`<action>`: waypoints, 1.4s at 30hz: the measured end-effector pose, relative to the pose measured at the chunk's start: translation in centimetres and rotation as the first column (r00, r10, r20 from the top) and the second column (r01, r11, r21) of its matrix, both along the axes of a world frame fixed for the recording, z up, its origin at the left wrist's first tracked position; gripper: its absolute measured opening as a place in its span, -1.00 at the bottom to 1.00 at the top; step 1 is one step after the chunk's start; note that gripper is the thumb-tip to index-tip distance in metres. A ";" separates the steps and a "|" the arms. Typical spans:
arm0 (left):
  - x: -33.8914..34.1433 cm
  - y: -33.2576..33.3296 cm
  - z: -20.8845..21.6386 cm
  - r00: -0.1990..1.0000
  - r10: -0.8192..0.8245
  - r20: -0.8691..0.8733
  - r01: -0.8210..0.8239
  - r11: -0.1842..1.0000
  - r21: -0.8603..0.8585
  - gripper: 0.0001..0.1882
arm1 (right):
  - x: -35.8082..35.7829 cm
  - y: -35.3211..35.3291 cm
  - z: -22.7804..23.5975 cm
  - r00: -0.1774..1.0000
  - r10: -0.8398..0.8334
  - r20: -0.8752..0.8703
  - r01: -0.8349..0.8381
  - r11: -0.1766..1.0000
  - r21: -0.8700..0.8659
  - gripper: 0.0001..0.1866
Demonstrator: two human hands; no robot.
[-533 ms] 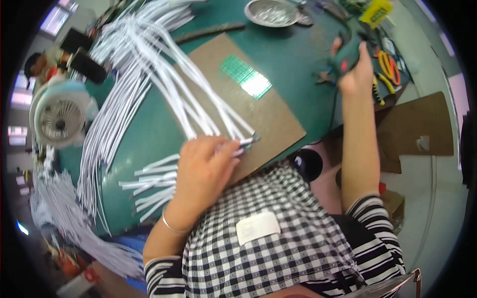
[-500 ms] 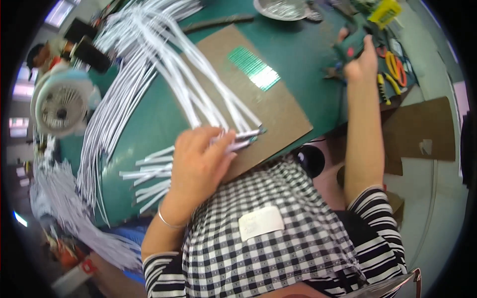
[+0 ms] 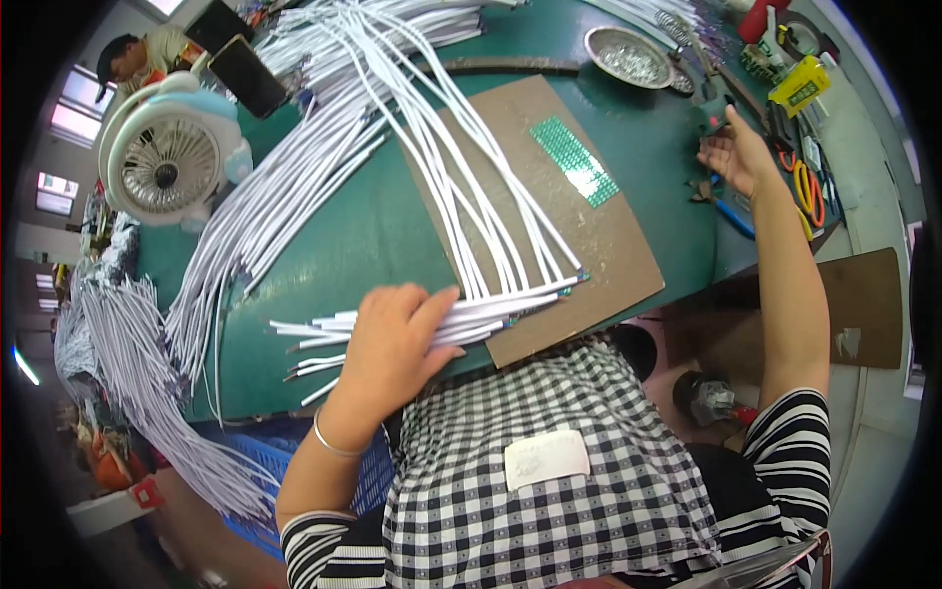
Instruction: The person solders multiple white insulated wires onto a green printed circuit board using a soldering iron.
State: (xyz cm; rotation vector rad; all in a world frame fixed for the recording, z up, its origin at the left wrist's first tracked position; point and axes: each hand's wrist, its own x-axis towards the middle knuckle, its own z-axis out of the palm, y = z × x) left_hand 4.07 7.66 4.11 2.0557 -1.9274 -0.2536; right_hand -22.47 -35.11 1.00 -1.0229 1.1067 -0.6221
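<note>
My left hand (image 3: 392,344), a bangle on its wrist, is closed over a bundle of white cables (image 3: 491,310) lying crosswise near the table's front edge. Some cable ends lie on a brown board (image 3: 613,260); others stick out left of the hand. More white cables (image 3: 491,201) run from the back onto the board. At the right, my right hand (image 3: 738,155) has its fingers apart beside a dark green tool with a red spot (image 3: 713,116), whose kind I cannot make out. Blue-handled pliers (image 3: 734,218) lie just below that hand.
A green perforated strip (image 3: 574,160) lies on the board. Behind stand a metal bowl of small shiny pieces (image 3: 628,57) and a dark bar (image 3: 500,67). Scissors (image 3: 810,191) lie far right. A fan (image 3: 165,167) and hanging cables (image 3: 147,363) are left; another person (image 3: 147,54) sits beyond.
My right hand has loosened from the dark green tool, which now rests on the table. My left hand stays on the cables. The view has shifted, with everything sharper.
</note>
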 end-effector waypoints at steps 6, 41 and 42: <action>-0.9 -0.3 -0.5 1.000 0.011 -0.001 -0.011 0.997 0.079 -0.63 | -1.4 3.6 2.2 0.919 -0.250 -0.304 0.051 0.841 -0.538 -0.59; -0.2 -0.2 8.7 0.824 0.231 -0.517 -0.456 0.812 -0.365 -0.75 | 30.5 19.1 9.9 0.491 -0.080 0.868 -0.504 0.786 0.358 -0.13; 0.6 -0.3 9.0 0.785 0.189 -0.590 -0.500 0.754 -0.425 -0.77 | 30.9 21.2 13.4 0.513 0.115 0.850 -0.454 0.877 0.155 -0.14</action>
